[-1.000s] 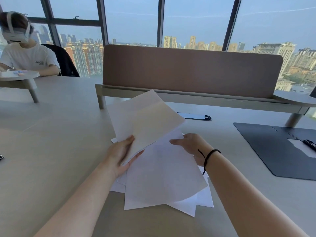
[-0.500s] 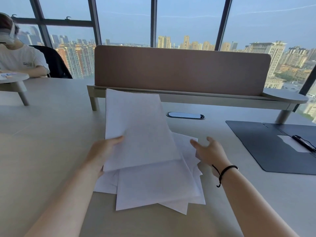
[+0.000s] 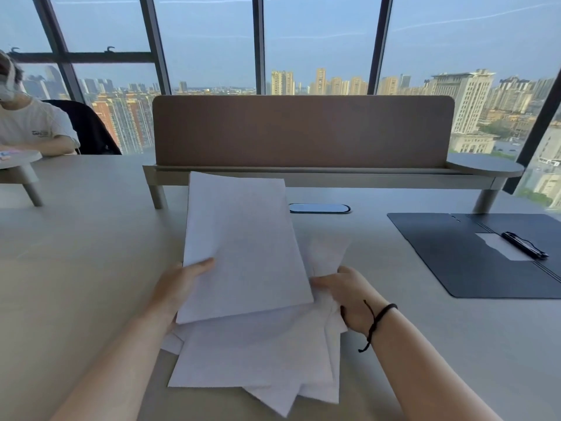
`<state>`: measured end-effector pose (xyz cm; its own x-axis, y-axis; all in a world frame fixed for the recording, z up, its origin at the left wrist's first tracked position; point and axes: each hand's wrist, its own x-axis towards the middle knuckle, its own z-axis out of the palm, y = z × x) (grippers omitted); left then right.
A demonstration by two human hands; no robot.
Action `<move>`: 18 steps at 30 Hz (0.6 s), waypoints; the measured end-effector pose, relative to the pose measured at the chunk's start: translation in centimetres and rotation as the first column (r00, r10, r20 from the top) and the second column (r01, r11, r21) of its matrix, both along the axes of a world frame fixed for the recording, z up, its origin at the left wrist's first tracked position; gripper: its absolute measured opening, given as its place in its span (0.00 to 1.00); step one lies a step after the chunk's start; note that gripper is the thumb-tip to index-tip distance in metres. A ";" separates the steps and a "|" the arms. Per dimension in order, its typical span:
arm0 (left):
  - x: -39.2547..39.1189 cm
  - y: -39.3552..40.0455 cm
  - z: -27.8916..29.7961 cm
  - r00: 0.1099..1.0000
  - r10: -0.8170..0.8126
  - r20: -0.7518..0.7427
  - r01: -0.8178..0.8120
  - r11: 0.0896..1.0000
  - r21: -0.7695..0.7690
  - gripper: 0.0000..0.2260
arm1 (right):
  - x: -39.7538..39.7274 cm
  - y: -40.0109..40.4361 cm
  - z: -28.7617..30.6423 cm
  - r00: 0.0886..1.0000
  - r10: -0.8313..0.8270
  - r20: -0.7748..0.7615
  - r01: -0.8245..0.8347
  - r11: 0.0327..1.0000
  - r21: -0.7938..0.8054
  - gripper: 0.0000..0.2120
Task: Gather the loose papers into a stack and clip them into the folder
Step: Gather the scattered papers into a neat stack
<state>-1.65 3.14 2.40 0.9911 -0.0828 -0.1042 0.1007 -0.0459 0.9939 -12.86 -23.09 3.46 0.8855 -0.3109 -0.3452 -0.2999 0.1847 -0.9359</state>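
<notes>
Now left hand [image 3: 179, 287] gripping raised sheet [image 3: 243, 247], right hand [image 3: 346, 294] pinching loose papers [image 3: 258, 360]

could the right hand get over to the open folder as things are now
Probably yes: the right hand grips loose papers, but only bare desk lies between it and the open folder on its side. It would have to let go or carry them.
</notes>
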 end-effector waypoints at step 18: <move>-2.9 -0.9 0.8 0.959 -0.165 0.230 0.146 0.985 0.095 0.06 | -3.3 -1.8 0.7 0.958 -0.143 0.248 0.075 0.961 0.265 0.10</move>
